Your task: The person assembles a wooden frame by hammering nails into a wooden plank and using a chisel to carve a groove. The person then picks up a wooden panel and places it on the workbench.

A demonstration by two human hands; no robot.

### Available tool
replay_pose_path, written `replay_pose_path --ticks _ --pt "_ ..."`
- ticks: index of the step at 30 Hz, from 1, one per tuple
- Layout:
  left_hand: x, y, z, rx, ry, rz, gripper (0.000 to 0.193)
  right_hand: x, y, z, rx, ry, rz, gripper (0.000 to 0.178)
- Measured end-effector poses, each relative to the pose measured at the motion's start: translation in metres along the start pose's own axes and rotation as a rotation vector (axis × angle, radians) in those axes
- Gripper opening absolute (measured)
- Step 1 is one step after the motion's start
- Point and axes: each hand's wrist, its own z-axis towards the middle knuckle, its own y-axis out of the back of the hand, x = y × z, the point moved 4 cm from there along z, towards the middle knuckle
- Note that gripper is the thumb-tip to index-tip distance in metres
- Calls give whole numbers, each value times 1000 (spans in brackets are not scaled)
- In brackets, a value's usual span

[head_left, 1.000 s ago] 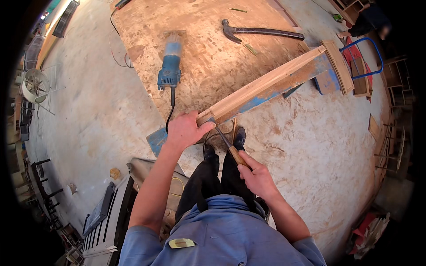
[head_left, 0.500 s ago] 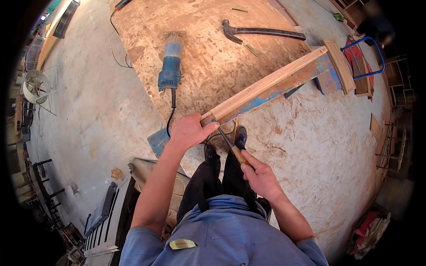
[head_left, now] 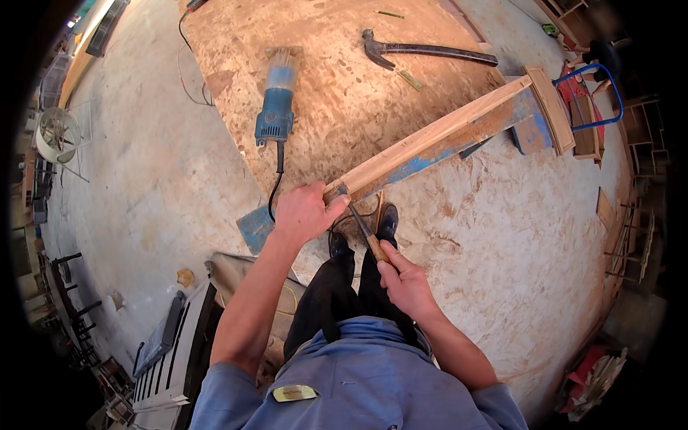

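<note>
Shirt: a blue work shirt point(head_left: 358, 380) fills the bottom centre of the frame, with a small yellowish tag on its chest.
Right hand: the right hand point(head_left: 405, 283), just right of centre, has its fingers wrapped together round the wooden handle of a narrow steel-bladed chisel point(head_left: 365, 233).
Chisel: it slants up and left from that fist, and its tip meets the near end of the rail at centre frame.
Left hand: the left hand point(head_left: 304, 211), just left of centre, is closed on the near end of the long pale wooden rail point(head_left: 430, 140), thumb beside the chisel tip.
Rail: it runs from centre frame up to the upper right, lying on a blue-painted plank point(head_left: 459, 143), and ends in a short curved wooden crosspiece point(head_left: 550, 107).
Shoes: dark shoes point(head_left: 387, 218) and dark trousers show below the rail, between the two hands.
Bench: a grey slatted metal piece point(head_left: 172, 351) sits at lower left.
Floor: a chipboard sheet point(head_left: 337, 93) covers the upper centre, over dusty concrete.
Power tool: a blue corded electric hand tool point(head_left: 276, 107) lies on the sheet at upper centre-left, its black cable trailing down toward the left hand.
Hammer: a dark claw hammer point(head_left: 423, 50) lies near the top of the frame, well apart from the hands.
Frame: a blue metal tube frame point(head_left: 602, 100) stands at the far upper right.
</note>
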Motion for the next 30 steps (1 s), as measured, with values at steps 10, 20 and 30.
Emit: replay_pose_path --ticks 10,20,30 --pt "5 3 0 110 75 -36 59 6 17 -16 -66 297 -273 48" --pt "0 8 -1 166 69 -33 65 -2 20 -18 28 -4 -43 48" --pt "1 7 -2 160 71 -16 69 22 31 -31 98 3 -162 47"
